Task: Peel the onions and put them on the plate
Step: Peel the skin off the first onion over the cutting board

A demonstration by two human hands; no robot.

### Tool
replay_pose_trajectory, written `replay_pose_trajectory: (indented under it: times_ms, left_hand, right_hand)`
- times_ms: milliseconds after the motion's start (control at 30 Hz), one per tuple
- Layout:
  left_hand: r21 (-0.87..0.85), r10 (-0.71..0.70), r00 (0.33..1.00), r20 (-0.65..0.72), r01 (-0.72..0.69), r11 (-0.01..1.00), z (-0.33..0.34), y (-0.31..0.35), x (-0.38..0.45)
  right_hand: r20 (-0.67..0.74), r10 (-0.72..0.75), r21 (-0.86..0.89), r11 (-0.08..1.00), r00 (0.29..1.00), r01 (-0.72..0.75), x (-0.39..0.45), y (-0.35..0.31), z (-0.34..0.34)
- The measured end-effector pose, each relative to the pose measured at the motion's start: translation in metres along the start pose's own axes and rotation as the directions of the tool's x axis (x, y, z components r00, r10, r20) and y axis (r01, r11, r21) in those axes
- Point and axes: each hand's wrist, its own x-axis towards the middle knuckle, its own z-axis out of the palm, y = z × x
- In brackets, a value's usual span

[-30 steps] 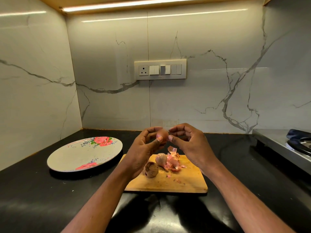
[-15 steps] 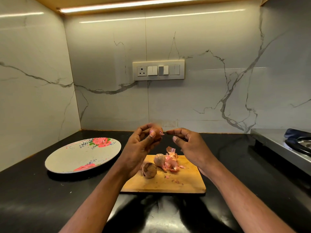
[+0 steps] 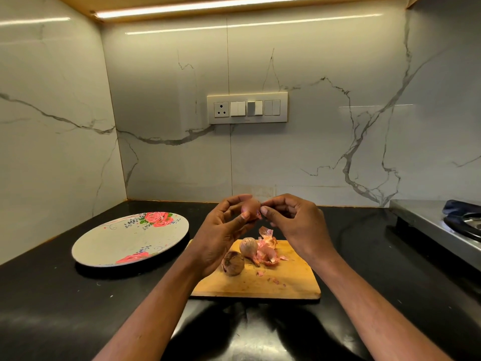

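Note:
My left hand [image 3: 221,235] holds a small pinkish onion [image 3: 251,207] at its fingertips, above the wooden cutting board [image 3: 294,285]. My right hand [image 3: 296,225] pinches a flap of skin [image 3: 259,214] at the onion's right side. On the board lie a pale unpeeled onion [image 3: 248,247], a brown onion [image 3: 232,263] and a heap of pink skins [image 3: 268,247]. The floral plate [image 3: 125,243] sits to the left of the board with nothing on it.
A black counter [image 3: 52,303] runs under everything, with marble walls at the back and left. A steel stove [image 3: 440,230] stands at the right edge. A switch panel [image 3: 247,108] is on the back wall.
My right hand had drawn a little away from the onion half a second ago; it has come back and its fingertips now pinch the skin at the onion's side.

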Motion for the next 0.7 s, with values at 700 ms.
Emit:
replay_pose_trajectory:
  times_ms: [700]
  left_hand:
    - [0.09, 0.032, 0.999, 0.004, -0.032, 0.995, -0.0004, -0.0028, -0.0013]
  right_hand:
    - [0.002, 0.01, 0.026, 1.0, 1.0, -0.01, -0.0022, -0.0002, 0.0001]
